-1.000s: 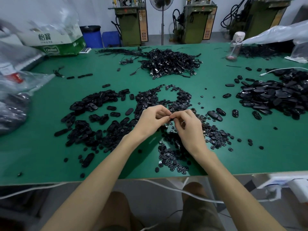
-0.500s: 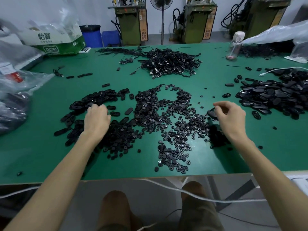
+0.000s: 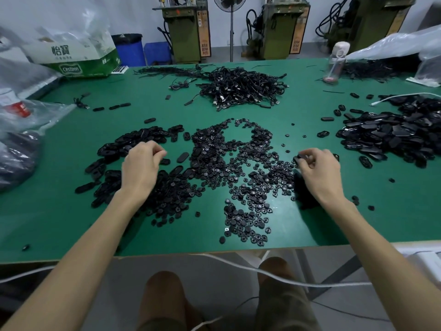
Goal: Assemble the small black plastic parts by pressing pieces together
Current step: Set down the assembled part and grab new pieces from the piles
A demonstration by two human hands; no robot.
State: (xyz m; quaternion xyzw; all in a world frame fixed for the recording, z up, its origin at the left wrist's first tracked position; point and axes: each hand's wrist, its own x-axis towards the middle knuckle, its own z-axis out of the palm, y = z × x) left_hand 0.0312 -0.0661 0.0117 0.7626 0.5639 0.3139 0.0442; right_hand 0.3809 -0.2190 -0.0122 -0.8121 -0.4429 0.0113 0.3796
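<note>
On the green table (image 3: 50, 218) a pile of black oval shells (image 3: 112, 149) lies at the left. A wide scatter of small round black discs (image 3: 241, 173) fills the middle. My left hand (image 3: 140, 169) hovers low over the oval shells with its fingers curled under; whatever they hold is hidden. My right hand (image 3: 321, 174) is at the right edge of the discs. Its fingertips pinch a small black oval part (image 3: 301, 157).
A heap of black oval pieces (image 3: 393, 137) lies at the right. Black cable pieces (image 3: 241, 87) are piled at the back centre. Plastic bags (image 3: 21, 130) and a carton (image 3: 76, 60) stand at the left, a bottle (image 3: 336, 63) at the back right. A white cable (image 3: 274, 275) hangs below the front edge.
One second ago both hands were pressed together at the centre. They then parted, left to the oval shells, right to the disc edge, where it now pinches a black part.
</note>
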